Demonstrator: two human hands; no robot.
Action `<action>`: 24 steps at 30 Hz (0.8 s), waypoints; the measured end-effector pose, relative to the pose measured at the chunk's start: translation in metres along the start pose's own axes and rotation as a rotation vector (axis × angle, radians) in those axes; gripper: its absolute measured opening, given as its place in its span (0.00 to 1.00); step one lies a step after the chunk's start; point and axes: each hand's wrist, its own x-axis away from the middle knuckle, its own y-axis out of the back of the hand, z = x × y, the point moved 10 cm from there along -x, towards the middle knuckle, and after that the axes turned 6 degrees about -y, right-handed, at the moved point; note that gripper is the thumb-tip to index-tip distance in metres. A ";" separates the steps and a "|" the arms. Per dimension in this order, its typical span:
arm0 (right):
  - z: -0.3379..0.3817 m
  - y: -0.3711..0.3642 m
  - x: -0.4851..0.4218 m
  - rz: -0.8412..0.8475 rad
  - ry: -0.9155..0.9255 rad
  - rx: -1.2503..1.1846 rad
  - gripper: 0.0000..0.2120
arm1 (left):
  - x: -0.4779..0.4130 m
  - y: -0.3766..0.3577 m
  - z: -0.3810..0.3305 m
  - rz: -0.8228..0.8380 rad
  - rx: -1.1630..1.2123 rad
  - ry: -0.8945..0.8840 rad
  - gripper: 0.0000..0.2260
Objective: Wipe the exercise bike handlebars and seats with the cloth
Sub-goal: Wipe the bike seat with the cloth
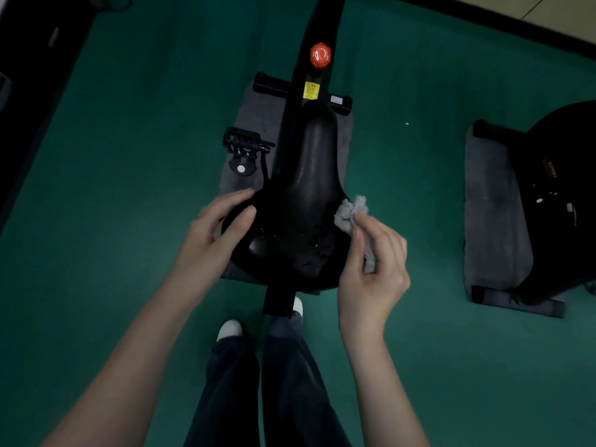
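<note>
Dark jeans (pixel 254 388), white shoe tips (pixel 229 329) on green floor (pixel 113 188). Right hand (pixel 374 266) clamped on fuzzy grey cloth (pixel 350 211), cloth touching seat's right rear edge. Left hand (pixel 213 233) fingers spread, resting on seat's left rear. Seat (pixel 303 201) black, glossy, pear-shaped, wet specks at rear. Beyond: black pedal (pixel 243 146), grey mat (pixel 258 121), red knob (pixel 320 55) on black frame.

Both bare forearms reach forward over the seat (pixel 300 201)

The left hand (pixel 213 240) rests open on the seat's left rear edge, fingers extended and loosely spread; the right hand (pixel 375 269), at the seat's right rear edge, is curled, pinching a bunched grey cloth (pixel 351 214) between thumb and fingers
</note>
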 end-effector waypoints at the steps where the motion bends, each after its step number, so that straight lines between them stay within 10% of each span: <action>1: 0.003 0.000 0.004 0.000 0.022 0.016 0.06 | 0.005 0.002 0.003 0.026 -0.020 0.014 0.21; 8: 0.002 0.005 0.007 -0.144 -0.238 -0.012 0.07 | 0.024 -0.001 0.021 0.210 -0.186 0.009 0.52; 18: 0.050 -0.022 0.039 0.204 0.235 0.131 0.07 | 0.016 0.002 0.016 0.199 -0.188 -0.111 0.47; 24: 0.035 -0.014 0.013 -0.065 -0.085 0.175 0.07 | 0.016 0.003 0.018 0.183 -0.174 -0.109 0.48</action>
